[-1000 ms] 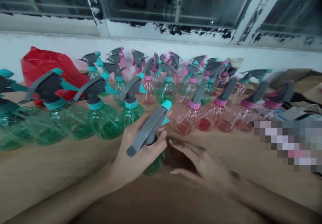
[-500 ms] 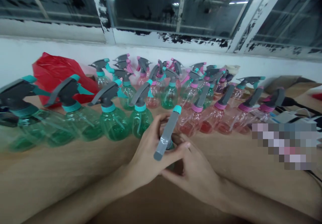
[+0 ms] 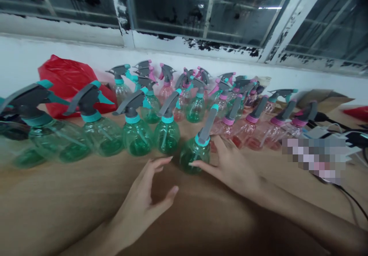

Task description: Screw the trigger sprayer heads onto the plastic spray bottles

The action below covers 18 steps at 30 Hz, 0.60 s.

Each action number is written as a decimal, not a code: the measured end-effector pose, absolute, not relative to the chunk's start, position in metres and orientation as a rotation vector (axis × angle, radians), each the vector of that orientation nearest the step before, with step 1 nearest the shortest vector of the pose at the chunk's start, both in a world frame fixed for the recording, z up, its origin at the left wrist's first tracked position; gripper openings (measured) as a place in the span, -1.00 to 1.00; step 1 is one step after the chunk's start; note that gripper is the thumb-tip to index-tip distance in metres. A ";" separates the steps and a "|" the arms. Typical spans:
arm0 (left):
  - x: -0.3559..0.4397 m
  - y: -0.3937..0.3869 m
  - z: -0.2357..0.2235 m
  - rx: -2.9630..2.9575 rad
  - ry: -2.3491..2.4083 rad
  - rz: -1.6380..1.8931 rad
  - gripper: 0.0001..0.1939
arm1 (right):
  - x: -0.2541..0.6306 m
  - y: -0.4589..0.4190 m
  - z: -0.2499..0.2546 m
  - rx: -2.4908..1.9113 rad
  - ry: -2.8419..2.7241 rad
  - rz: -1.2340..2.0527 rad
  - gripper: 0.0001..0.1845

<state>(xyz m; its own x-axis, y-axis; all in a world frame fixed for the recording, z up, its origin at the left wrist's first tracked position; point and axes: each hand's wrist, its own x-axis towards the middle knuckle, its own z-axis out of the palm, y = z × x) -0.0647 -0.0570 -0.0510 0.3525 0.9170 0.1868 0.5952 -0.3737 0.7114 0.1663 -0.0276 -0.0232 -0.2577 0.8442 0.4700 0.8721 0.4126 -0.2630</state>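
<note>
A green spray bottle (image 3: 193, 154) with a grey trigger head and a teal collar stands near the middle of the table, its head leaning to the right. My right hand (image 3: 232, 168) grips its body from the right, with the thumb across the front; the far fingers are partly hidden behind it. My left hand (image 3: 146, 198) is apart from the bottle, to its lower left, fingers and thumb spread with nothing between them. Closest to it on the far side are two more green spray bottles, one (image 3: 167, 137) beside the other (image 3: 137, 139).
Several pink spray bottles (image 3: 254, 133) line the right side, with further bottles behind. A red plastic bag (image 3: 69, 79) sits at the back left. White power adapters (image 3: 324, 133) and a black cable (image 3: 349, 198) lie at the right. Windows (image 3: 169, 10) rise above the wall.
My left hand has let go of the spray bottle and moved down and left, opening. My right hand has moved forward with the bottle, towards the row.
</note>
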 end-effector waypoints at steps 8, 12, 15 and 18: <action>-0.084 -0.062 -0.047 2.179 1.356 0.776 -0.68 | 0.163 0.000 -0.016 -1.597 -2.113 -0.244 -0.47; -0.087 -0.060 -0.045 2.168 1.343 0.776 -0.73 | 0.161 0.007 -0.016 -1.590 -2.114 -0.383 -0.48; -0.087 -0.057 -0.045 2.148 1.336 0.769 -0.73 | 0.159 0.011 -0.016 -1.639 -2.100 -0.415 -0.51; -0.083 -0.052 -0.042 2.131 1.335 0.745 -0.74 | 0.155 0.017 -0.016 -1.692 -2.068 -0.417 -0.53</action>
